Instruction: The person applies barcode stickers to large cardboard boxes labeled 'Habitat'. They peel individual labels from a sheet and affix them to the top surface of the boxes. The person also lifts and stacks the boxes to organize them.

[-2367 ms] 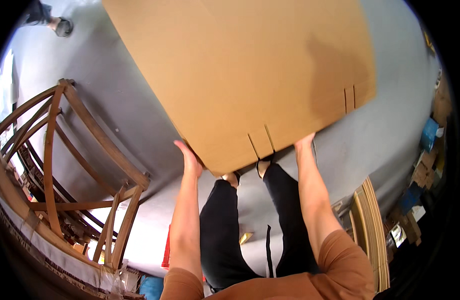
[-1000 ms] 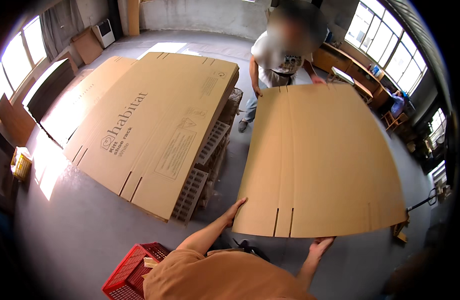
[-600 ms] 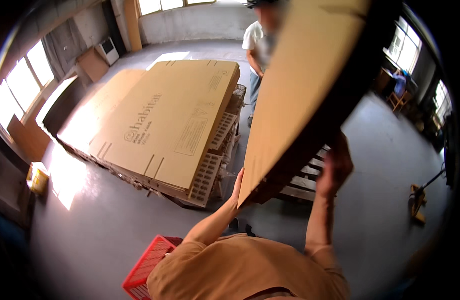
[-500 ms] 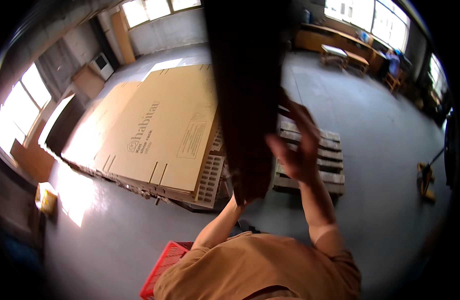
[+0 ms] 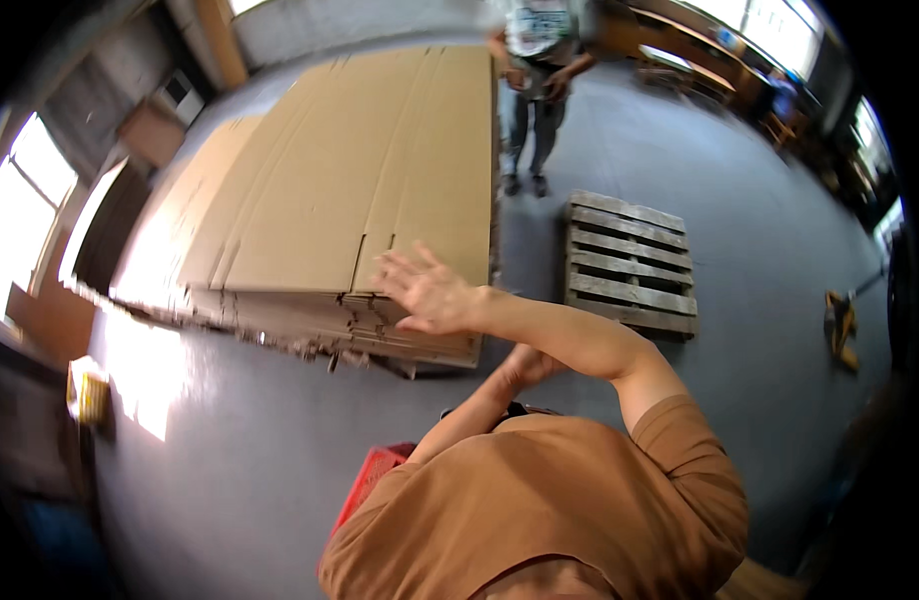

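A tall stack of flat brown cardboard sheets stands in front of me to the left, with a plain unprinted sheet on top. My right hand reaches across to the left over the stack's near edge, by two slots cut in the top sheet. Its fingers are spread and hold nothing; whether they touch the cardboard I cannot tell. Close to my body, beneath the right forearm, is my left hand. The forearm partly covers it, so how its fingers lie is unclear.
A slatted wooden pallet lies on the floor right of the stack. Beyond it stands another person, hands at waist height. A red plastic crate sits by my left side. A yellow-and-white box is at far left.
The dark upright cardboard panel I held is gone from in front of me, and a plain sheet now covers the printed one. My right hand has swung left; another person has come into view.
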Tool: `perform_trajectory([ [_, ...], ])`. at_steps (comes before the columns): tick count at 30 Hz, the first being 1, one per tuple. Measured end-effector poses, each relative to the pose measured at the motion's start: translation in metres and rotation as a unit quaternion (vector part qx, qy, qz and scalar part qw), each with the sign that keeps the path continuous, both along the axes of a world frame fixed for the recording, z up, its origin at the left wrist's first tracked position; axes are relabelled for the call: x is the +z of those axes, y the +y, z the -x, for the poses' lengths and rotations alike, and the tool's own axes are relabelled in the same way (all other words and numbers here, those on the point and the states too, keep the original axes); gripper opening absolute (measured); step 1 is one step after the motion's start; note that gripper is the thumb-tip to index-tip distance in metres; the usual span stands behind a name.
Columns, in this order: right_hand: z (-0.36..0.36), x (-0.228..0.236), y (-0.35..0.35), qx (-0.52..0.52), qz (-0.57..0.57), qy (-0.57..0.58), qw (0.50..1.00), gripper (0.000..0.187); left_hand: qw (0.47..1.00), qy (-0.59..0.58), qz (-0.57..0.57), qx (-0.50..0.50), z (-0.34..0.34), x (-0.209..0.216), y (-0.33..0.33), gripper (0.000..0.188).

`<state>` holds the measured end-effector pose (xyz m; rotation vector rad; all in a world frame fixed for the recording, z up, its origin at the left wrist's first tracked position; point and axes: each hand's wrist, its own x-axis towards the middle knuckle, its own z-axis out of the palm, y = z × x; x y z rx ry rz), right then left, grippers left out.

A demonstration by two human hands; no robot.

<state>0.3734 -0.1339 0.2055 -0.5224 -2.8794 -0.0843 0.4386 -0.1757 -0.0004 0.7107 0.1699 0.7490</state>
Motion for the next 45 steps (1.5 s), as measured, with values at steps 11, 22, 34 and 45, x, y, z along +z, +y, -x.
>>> perform_trajectory([
  [11,-0.037,-0.016,0.03,-0.117,0.228,0.167,0.952,0.078,0.828,0.477,0.004,0.294,0.222,0.067,-0.107,0.031],
  [22,-0.079,-0.062,0.002,-0.217,0.275,0.243,0.904,0.079,0.416,0.629,-0.284,0.593,0.284,0.163,-0.058,0.032],
  [34,-0.031,-0.012,-0.015,-0.146,0.477,0.301,0.813,0.085,0.281,0.747,-0.512,0.316,0.261,0.188,0.022,0.063],
  [45,-0.047,-0.03,-0.016,-0.288,0.31,0.238,0.874,0.08,0.252,0.657,-0.485,0.52,0.295,0.274,0.04,0.043],
])
